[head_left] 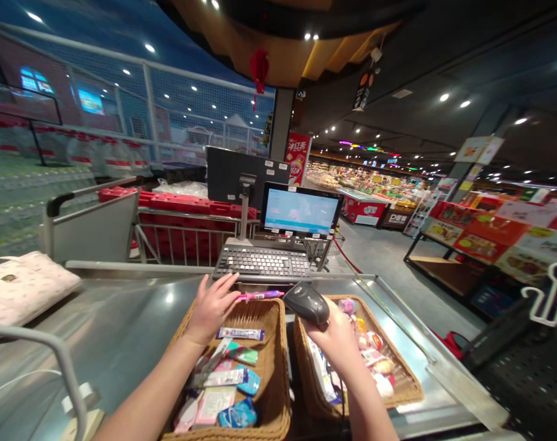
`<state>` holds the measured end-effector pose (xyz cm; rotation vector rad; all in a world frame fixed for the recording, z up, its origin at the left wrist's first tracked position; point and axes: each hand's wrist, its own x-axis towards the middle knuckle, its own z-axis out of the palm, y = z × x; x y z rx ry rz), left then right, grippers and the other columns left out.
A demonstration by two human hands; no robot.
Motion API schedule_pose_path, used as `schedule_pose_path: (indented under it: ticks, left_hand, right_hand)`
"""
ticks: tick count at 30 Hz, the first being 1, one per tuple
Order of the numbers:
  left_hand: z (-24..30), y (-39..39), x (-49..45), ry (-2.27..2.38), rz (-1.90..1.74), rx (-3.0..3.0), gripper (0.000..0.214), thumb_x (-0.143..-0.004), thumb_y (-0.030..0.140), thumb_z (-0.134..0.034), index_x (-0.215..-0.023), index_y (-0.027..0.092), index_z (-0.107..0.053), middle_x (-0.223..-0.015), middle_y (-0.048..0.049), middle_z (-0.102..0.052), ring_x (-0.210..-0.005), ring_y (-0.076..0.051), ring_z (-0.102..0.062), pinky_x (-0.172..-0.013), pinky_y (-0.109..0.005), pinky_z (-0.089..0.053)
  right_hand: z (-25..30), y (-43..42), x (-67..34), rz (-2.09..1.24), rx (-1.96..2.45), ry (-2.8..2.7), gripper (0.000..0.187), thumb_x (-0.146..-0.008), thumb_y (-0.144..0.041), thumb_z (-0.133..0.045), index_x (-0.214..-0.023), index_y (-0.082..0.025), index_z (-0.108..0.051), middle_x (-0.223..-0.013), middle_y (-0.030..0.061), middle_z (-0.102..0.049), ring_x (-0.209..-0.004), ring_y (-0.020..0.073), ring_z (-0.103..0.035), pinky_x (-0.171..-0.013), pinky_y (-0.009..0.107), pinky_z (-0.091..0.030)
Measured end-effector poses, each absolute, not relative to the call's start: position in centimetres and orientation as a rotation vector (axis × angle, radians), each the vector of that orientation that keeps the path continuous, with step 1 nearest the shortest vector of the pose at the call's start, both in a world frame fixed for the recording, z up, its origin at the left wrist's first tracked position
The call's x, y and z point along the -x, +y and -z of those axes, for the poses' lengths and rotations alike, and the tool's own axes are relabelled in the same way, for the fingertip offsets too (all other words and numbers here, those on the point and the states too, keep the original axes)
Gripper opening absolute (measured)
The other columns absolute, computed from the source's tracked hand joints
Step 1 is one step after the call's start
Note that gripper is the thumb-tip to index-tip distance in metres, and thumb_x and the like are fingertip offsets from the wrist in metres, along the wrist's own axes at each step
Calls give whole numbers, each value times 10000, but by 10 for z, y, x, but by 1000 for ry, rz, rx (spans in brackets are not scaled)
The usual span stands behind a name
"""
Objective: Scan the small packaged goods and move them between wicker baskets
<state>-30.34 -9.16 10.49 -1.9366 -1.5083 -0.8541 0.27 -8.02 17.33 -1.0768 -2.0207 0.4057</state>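
Glossy steel counter (135,318), rough woven wicker baskets (271,367), a matt black plastic scanner (307,302) and smooth pink plastic pen (260,296).

- Two bare forearms come up from the bottom edge, with no sleeves in sight.
- The left hand (211,306) wears no glove, ring, watch or band that shows.
- The right hand (336,334) is also ungloved, its wrist plain.
- Fingernails are short; whether they are painted cannot be told.

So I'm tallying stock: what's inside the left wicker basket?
The left wicker basket holds small packets: a white and blue strip, blue pouches and pale sachets. The left hand and its forearm cover the near-left side.
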Motion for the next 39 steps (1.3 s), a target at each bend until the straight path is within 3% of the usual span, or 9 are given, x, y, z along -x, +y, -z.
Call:
schedule_pose_path:
  ticks: [12,26,32,39]
  left_hand:
    - [-61,-108,318,-1573,710,2100,195,-926,268,-516,-855,264,-697,-1291,-38,-654,-1200,-253,-581,-1115,-630,-235]
    - [2,-101,313,-1652,562,2447,171,-894,262,-578,-798,235,-718,-1174,-37,-707,-1141,-226,-569,-1170,-604,-91]
    - [14,-102,309,-1745,429,2499,214,-890,238,-571,-738,241,-723,-1127,-28,-720,-1092,-208,-592,-1180,-557,-115]
    - [10,-115,303,-1957,181,2508,190,-846,162,-576,-765,236,-731,-1215,-67,-687,-1212,-255,-556,-1170,-606,-77]
  right_hand:
    - [-175,-87,18,-477,1021,-2040,299,-742,-192,-583,-1030,-207,-663,-1063,66,-701,-993,250,-655,-884,367,-511]
    - [-168,-90,22,-496,1101,-2013,320,-748,-234,-592,-1060,-198,-655,-1075,81,-697,-1025,268,-647,-906,392,-505]
    - [-168,-90,15,-497,1095,-1991,325,-743,-216,-597,-1061,-201,-659,-1066,78,-698,-1011,266,-644,-894,392,-501]
    - [-168,-91,-2,-485,1151,-1960,272,-736,-208,-600,-992,-181,-686,-985,82,-714,-946,267,-649,-853,382,-507]
